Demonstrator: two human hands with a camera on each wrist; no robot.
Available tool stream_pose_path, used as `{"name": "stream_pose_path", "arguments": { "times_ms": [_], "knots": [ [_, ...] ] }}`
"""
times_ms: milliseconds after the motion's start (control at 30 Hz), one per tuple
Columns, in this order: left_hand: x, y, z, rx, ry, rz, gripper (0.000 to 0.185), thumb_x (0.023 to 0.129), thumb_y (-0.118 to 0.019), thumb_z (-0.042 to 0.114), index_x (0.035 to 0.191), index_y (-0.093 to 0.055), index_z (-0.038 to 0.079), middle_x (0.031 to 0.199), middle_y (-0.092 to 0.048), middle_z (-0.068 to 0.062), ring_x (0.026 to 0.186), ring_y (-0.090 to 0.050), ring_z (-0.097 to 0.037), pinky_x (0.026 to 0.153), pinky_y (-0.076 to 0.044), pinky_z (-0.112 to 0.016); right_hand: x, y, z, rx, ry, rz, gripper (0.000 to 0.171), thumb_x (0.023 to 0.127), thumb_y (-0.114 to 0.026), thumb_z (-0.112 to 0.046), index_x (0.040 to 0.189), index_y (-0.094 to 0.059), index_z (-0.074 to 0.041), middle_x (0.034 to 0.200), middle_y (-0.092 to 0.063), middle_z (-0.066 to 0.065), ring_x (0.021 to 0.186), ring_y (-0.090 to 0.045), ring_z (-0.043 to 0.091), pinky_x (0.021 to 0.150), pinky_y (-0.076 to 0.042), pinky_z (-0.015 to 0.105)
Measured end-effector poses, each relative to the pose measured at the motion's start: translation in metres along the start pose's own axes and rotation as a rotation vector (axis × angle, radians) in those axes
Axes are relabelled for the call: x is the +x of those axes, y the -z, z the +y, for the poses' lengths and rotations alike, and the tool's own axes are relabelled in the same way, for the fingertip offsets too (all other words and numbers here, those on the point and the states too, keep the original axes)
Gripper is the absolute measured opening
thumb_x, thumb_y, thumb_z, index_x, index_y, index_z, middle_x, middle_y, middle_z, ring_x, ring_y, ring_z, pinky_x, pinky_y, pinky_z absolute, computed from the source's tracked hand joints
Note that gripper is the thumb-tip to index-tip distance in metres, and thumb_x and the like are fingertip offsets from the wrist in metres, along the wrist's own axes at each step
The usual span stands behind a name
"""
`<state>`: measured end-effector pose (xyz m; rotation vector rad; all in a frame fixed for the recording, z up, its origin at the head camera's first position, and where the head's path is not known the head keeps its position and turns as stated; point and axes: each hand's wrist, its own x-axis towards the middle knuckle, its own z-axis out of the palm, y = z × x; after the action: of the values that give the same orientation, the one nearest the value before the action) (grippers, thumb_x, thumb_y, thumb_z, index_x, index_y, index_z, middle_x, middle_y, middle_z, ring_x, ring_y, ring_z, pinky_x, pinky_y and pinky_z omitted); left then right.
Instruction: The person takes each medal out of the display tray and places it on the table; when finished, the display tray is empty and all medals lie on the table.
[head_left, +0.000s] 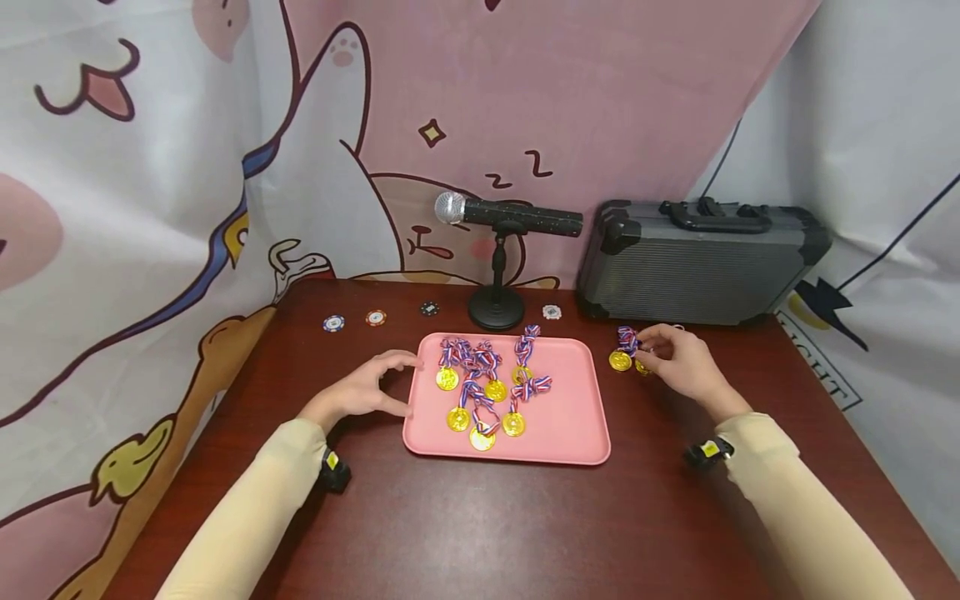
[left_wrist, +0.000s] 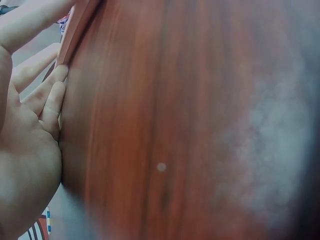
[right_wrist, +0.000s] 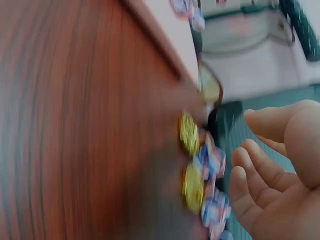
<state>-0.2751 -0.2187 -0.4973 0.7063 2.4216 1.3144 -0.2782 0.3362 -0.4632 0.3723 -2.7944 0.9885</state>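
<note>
Medal pair (head_left: pixel 620 360): right hand (head_left: pixel 690 367) part-hides one, head view only.

"What does the right hand (head_left: pixel 687 367) hide?"
"Part of the medal (head_left: pixel 642 367) beneath its fingertips; whether they touch, I can't tell."
"And beside it, from the wrist?"
"Two medals (right_wrist: pixel 193 188) blur, their ribbons (right_wrist: pixel 213 160) too."
"The left hand (head_left: pixel 360 389)?"
"Cropped at its wrist view's edge, as is the tray (left_wrist: pixel 76 32) by its fingertips."
"The chips (head_left: pixel 376 317) beyond it?"
"Their printing is too small to read."
</note>
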Motion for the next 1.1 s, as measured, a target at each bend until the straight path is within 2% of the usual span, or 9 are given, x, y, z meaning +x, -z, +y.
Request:
{"name": "stream_pose_path", "arguments": {
  "times_ms": [100, 267, 433, 567, 667, 800, 900, 1100],
  "knots": [
    [-0.001, 0.001, 0.001, 0.007, -0.001, 0.004, 0.078, 0.074, -0.097, 0.020, 0.143, -0.062, 0.012, 0.150, -0.053, -0.010, 0.134, -0.044, -0.035, 0.115, -0.034, -0.058, 0.005, -0.013, -0.022, 0.050, 0.071, -0.026, 0.027, 0.094, -0.078, -0.008, 0.118, -0.069, 0.001, 0.101, -0.075, 0.015, 0.088, -0.073, 0.030, 0.071, -0.057, 0.028],
    [-0.001, 0.001, 0.000, 0.012, -0.004, 0.006, 0.077, 0.075, -0.096, 0.021, 0.143, -0.061, 0.011, 0.149, -0.053, -0.011, 0.134, -0.044, -0.036, 0.114, -0.034, -0.059, 0.012, -0.041, -0.058, 0.082, 0.184, -0.121, 0.028, 0.093, -0.077, -0.003, 0.119, -0.070, 0.000, 0.101, -0.075, 0.012, 0.091, -0.071, 0.026, 0.079, -0.059, 0.042],
    [-0.002, 0.001, -0.001, 0.005, -0.024, 0.011, 0.076, 0.074, -0.097, 0.019, 0.142, -0.062, 0.010, 0.149, -0.054, -0.012, 0.134, -0.045, -0.037, 0.115, -0.034, -0.060, 0.025, -0.068, -0.080, 0.098, 0.234, -0.195, 0.028, 0.093, -0.079, -0.004, 0.119, -0.072, -0.003, 0.105, -0.076, 0.015, 0.092, -0.071, 0.023, 0.079, -0.060, 0.042],
    [-0.001, 0.000, -0.001, -0.001, -0.048, 0.017, 0.077, 0.072, -0.098, 0.017, 0.140, -0.063, 0.009, 0.148, -0.055, -0.013, 0.133, -0.046, -0.037, 0.115, -0.034, -0.059, 0.037, -0.085, -0.091, 0.114, 0.267, -0.244, 0.026, 0.094, -0.079, -0.009, 0.119, -0.074, -0.003, 0.105, -0.077, 0.013, 0.090, -0.072, 0.023, 0.081, -0.060, 0.043],
    [0.000, 0.000, -0.002, 0.001, -0.062, 0.020, 0.077, 0.072, -0.098, 0.017, 0.140, -0.063, 0.009, 0.148, -0.055, -0.012, 0.133, -0.046, -0.037, 0.114, -0.034, -0.059, 0.044, -0.093, -0.096, 0.122, 0.266, -0.316, 0.027, 0.096, -0.077, -0.009, 0.122, -0.074, -0.005, 0.106, -0.077, 0.010, 0.092, -0.072, 0.023, 0.086, -0.060, 0.046],
    [0.000, 0.000, -0.002, -0.003, -0.061, 0.020, 0.077, 0.072, -0.098, 0.018, 0.140, -0.063, 0.009, 0.147, -0.056, -0.012, 0.133, -0.047, -0.036, 0.114, -0.035, -0.058, 0.051, -0.101, -0.098, 0.074, 0.268, -0.414, 0.032, 0.096, -0.077, -0.010, 0.128, -0.073, -0.010, 0.108, -0.077, 0.006, 0.095, -0.072, 0.020, 0.089, -0.059, 0.045],
    [-0.001, 0.000, -0.001, -0.011, -0.056, 0.019, 0.076, 0.072, -0.098, 0.017, 0.140, -0.064, 0.009, 0.148, -0.056, -0.012, 0.133, -0.046, -0.036, 0.114, -0.034, -0.058, 0.054, -0.104, -0.098, 0.032, 0.300, -0.453, 0.035, 0.095, -0.078, -0.010, 0.130, -0.073, -0.011, 0.113, -0.076, 0.006, 0.095, -0.072, 0.018, 0.087, -0.060, 0.042],
    [-0.001, 0.000, -0.001, -0.011, -0.056, 0.020, 0.075, 0.073, -0.097, 0.016, 0.140, -0.064, 0.008, 0.148, -0.056, -0.012, 0.133, -0.046, -0.037, 0.114, -0.034, -0.060, 0.056, -0.103, -0.104, 0.018, 0.370, -0.528, 0.036, 0.092, -0.081, -0.008, 0.128, -0.075, -0.007, 0.111, -0.072, 0.011, 0.098, -0.062, 0.028, 0.089, -0.056, 0.043]
  ]
}}
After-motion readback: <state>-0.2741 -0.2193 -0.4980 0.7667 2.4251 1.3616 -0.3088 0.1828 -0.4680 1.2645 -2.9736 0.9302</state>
